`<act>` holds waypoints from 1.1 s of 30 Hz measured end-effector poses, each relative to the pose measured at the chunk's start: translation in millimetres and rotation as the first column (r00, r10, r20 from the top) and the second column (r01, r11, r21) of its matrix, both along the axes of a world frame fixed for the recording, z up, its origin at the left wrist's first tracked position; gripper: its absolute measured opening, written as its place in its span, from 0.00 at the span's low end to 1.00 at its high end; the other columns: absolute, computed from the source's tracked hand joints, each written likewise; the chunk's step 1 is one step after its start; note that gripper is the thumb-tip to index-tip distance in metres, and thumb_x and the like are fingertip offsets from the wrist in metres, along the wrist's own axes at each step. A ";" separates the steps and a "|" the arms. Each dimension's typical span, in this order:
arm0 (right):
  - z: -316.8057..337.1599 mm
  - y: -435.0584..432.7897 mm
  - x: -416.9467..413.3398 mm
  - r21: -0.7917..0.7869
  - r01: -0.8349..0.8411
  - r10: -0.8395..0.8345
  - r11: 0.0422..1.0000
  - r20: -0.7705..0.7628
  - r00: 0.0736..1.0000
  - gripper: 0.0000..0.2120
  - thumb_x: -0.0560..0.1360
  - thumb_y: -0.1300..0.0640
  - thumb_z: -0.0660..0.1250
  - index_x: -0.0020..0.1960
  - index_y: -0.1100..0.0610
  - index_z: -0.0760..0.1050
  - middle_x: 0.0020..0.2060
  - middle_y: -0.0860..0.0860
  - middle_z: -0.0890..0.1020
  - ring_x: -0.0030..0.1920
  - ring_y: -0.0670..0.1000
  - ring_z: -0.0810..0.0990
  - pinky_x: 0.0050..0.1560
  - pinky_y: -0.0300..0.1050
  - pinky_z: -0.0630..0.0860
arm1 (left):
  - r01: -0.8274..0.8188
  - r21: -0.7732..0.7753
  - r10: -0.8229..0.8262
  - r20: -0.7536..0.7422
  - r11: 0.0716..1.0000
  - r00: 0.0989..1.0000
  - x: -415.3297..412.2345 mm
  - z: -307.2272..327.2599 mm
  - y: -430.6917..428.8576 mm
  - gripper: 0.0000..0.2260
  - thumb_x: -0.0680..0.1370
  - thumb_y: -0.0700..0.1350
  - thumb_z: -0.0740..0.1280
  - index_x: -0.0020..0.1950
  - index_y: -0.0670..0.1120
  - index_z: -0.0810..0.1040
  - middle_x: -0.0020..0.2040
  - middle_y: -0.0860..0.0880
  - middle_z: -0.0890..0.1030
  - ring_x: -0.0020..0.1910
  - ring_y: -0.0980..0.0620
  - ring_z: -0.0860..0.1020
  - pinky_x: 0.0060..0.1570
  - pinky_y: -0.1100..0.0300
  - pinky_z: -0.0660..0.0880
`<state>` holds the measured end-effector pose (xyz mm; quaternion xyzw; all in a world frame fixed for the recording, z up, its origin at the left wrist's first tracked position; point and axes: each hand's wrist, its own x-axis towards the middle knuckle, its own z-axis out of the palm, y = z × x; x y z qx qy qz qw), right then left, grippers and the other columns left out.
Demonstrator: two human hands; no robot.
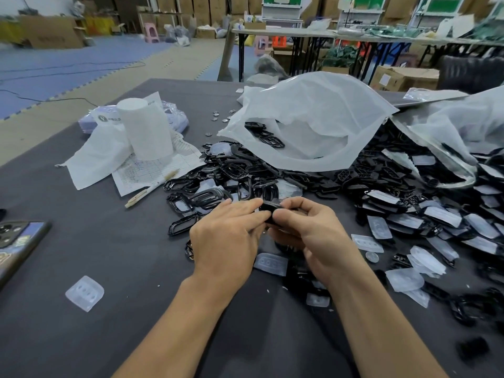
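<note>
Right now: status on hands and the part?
Both busy: left hand and right hand pinch one small black part. Held over the table. Pile of black frames close behind.

The floor in the upper left of the frame is covered with blue foam mats (68,61), and a beige strip (174,61) runs beside them. Stacked cardboard boxes (201,6) line the far wall at the top. A long folding table (300,32) stands in the upper right, and a pink stool (151,31) stands left of it. The light is even.
</note>
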<state>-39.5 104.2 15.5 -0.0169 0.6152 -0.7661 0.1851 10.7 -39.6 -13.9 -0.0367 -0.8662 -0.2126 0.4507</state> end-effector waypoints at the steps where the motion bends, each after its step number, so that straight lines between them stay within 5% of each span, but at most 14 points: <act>1: 0.0 -0.7 0.7 0.032 0.030 -0.029 0.999 -0.021 0.999 0.08 0.75 0.69 0.73 0.45 0.58 0.79 0.41 0.58 0.85 0.41 0.53 0.84 0.42 0.45 0.83 | 0.018 0.074 -0.021 0.035 0.997 0.999 0.2 1.0 0.9 0.15 0.66 0.38 0.84 0.50 0.51 0.90 0.52 0.53 0.88 0.53 0.55 0.86 0.60 0.55 0.81; 4: 0.2 0.1 0.9 0.125 0.080 -0.069 0.989 -0.091 0.993 0.08 0.76 0.71 0.71 0.48 0.59 0.82 0.39 0.59 0.88 0.34 0.53 0.82 0.40 0.45 0.81 | -0.009 0.530 -0.145 0.247 0.848 0.958 1.7 9.8 2.9 0.23 0.67 0.42 0.83 0.56 0.63 0.86 0.53 0.68 0.84 0.54 0.68 0.82 0.59 0.71 0.75; 8: -0.9 -1.0 1.4 0.139 0.065 -0.046 0.988 -0.136 0.990 0.10 0.76 0.72 0.70 0.45 0.58 0.83 0.37 0.56 0.88 0.35 0.51 0.83 0.37 0.39 0.79 | 0.011 0.919 -0.445 0.180 0.393 0.877 -4.8 8.6 4.5 0.21 0.72 0.34 0.78 0.61 0.53 0.84 0.48 0.55 0.89 0.47 0.58 0.86 0.48 0.65 0.81; 12: -3.3 -3.8 0.7 0.160 0.019 0.006 0.987 -0.152 0.988 0.11 0.76 0.71 0.71 0.44 0.56 0.84 0.37 0.55 0.87 0.34 0.48 0.83 0.37 0.38 0.79 | 0.000 0.965 -0.446 0.121 0.262 0.887 -7.1 10.1 1.6 0.16 0.72 0.29 0.76 0.50 0.49 0.87 0.43 0.46 0.89 0.40 0.53 0.86 0.43 0.63 0.81; 19: -9.2 -8.8 0.1 0.265 0.107 -0.022 0.958 -0.308 0.951 0.10 0.77 0.68 0.72 0.43 0.53 0.82 0.34 0.49 0.87 0.30 0.43 0.79 0.34 0.34 0.75 | -0.014 0.985 -0.503 0.098 0.169 0.859 -10.3 16.8 -7.2 0.18 0.72 0.27 0.75 0.57 0.46 0.85 0.38 0.47 0.87 0.31 0.57 0.80 0.36 0.67 0.78; 25: -6.1 -2.8 -3.2 0.285 -0.026 0.111 0.958 -0.287 0.951 0.11 0.77 0.68 0.71 0.41 0.53 0.82 0.32 0.48 0.85 0.31 0.42 0.80 0.37 0.35 0.74 | -0.038 0.984 -0.578 0.134 0.175 0.805 -6.1 21.2 -22.2 0.19 0.72 0.29 0.74 0.60 0.44 0.85 0.42 0.41 0.84 0.41 0.47 0.78 0.37 0.64 0.77; 30: -2.4 -1.2 -1.8 0.140 -0.085 0.111 0.986 -0.194 0.975 0.07 0.77 0.67 0.72 0.46 0.56 0.85 0.38 0.58 0.87 0.40 0.52 0.83 0.41 0.46 0.75 | -0.020 0.996 -0.568 -0.033 -0.087 0.822 -4.3 21.7 -18.9 0.15 0.65 0.38 0.77 0.51 0.47 0.88 0.42 0.47 0.86 0.35 0.55 0.84 0.36 0.66 0.80; 33: -1.6 -2.5 -0.7 0.023 -0.035 0.037 0.999 -0.111 0.993 0.08 0.75 0.69 0.72 0.44 0.57 0.85 0.38 0.59 0.86 0.38 0.54 0.84 0.38 0.44 0.74 | -0.025 0.976 -0.554 -0.103 -0.218 0.826 -5.1 22.2 -15.0 0.06 0.72 0.41 0.74 0.45 0.47 0.90 0.44 0.48 0.88 0.38 0.56 0.85 0.38 0.65 0.81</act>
